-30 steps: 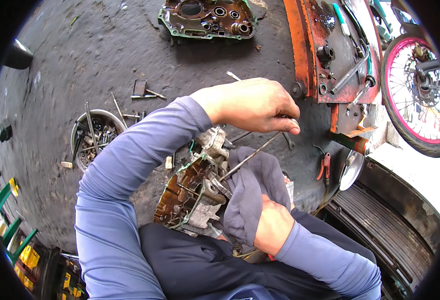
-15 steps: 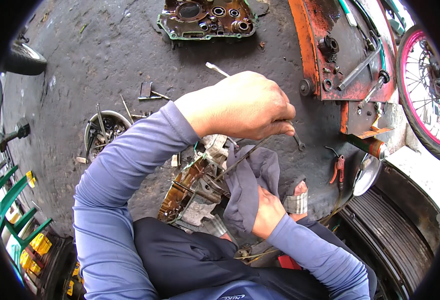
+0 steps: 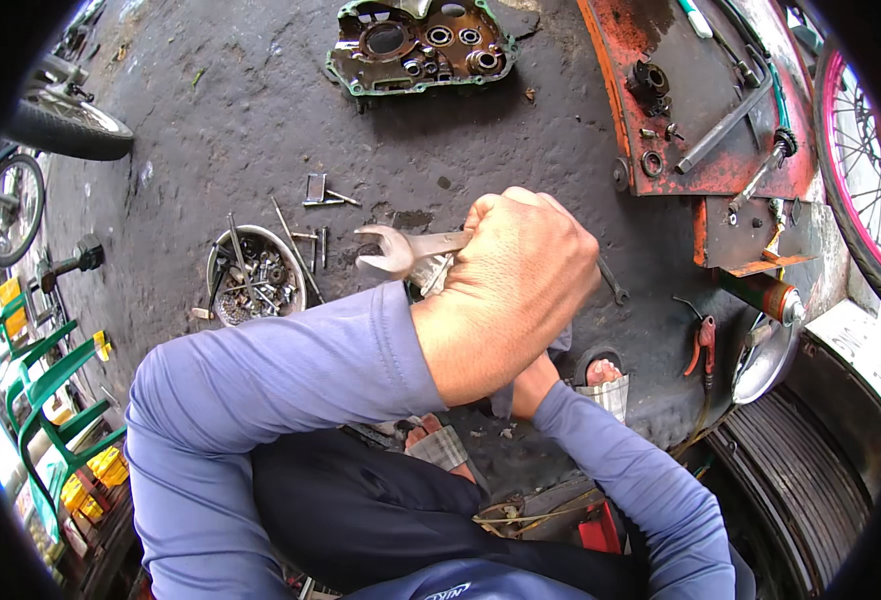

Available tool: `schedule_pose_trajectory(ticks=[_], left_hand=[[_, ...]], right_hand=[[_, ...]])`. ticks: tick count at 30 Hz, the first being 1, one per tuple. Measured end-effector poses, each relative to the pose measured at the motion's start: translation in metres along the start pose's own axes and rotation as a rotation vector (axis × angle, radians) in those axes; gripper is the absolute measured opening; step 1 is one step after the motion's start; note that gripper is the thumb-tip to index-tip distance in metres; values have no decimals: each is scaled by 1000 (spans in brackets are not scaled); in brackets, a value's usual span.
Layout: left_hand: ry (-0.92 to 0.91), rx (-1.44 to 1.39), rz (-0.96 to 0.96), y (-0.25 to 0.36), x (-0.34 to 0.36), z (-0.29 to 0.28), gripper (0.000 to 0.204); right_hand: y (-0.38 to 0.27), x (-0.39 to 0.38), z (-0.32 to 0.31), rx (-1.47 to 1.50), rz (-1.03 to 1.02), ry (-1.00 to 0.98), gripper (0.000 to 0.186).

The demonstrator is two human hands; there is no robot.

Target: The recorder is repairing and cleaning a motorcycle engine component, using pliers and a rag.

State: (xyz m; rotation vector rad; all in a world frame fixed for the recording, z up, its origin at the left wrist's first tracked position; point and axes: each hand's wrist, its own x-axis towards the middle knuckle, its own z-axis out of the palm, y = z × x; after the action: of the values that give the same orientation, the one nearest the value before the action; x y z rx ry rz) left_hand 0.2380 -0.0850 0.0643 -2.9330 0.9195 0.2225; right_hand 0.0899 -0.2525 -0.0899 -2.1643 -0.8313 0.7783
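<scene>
My left hand [image 3: 516, 285] is closed around an open-end wrench [image 3: 393, 250], whose wide jaw sticks out to the left. Just below it, my right hand [image 3: 534, 386] is mostly covered by the left one. Bits of grey cloth [image 3: 502, 402] show beside the right hand, which seems to grip it; its fingers are hidden. Behind the wrench and my left hand a small part of a light metal engine casing [image 3: 429, 276] shows; the rest is covered by my arm and hands.
An oily crankcase half [image 3: 381, 75] lies at the far side. A bowl of bolts [image 3: 299, 270] stands left, near a small bracket [image 3: 317, 188]. At right are a red metal tray [image 3: 706, 150] with tools, a spray can [image 3: 776, 298], a red air gun [image 3: 703, 345] and another wrench [image 3: 616, 284].
My left hand has turned over and come lower, and the wrench jaw now points left in it. The cloth and engine casing, plainly seen before, are now mostly covered. The view has shifted slightly.
</scene>
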Motion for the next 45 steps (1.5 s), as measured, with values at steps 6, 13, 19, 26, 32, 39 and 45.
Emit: schedule_pose_trajectory(ticks=[6, 13, 19, 26, 32, 39, 45], left_hand=[[64, -289, 110, -41, -4, 18, 17], [176, -731, 274, -77, 13, 60, 35], [70, -1332, 458, -75, 38, 96, 34], [-188, -1487, 457, -86, 36, 98, 35], [123, -987, 475, -71, 37, 38, 40], [89, -571, 186, -46, 1, 10, 13], [108, -565, 159, -55, 3, 20, 18]], right_hand=[[-63, -8, -50, 195, 227, -29, 71], [-111, -5, -83, -45, 416, -285, 77], [-116, -6, -49, 98, 450, -226, 42], [-166, 38, -78, -367, 181, -736, 42], [-136, 3, -88, -241, 138, -95, 42], [-56, 24, -54, -66, 116, -188, 40], [-97, 3, -55, -82, 128, -106, 52]])
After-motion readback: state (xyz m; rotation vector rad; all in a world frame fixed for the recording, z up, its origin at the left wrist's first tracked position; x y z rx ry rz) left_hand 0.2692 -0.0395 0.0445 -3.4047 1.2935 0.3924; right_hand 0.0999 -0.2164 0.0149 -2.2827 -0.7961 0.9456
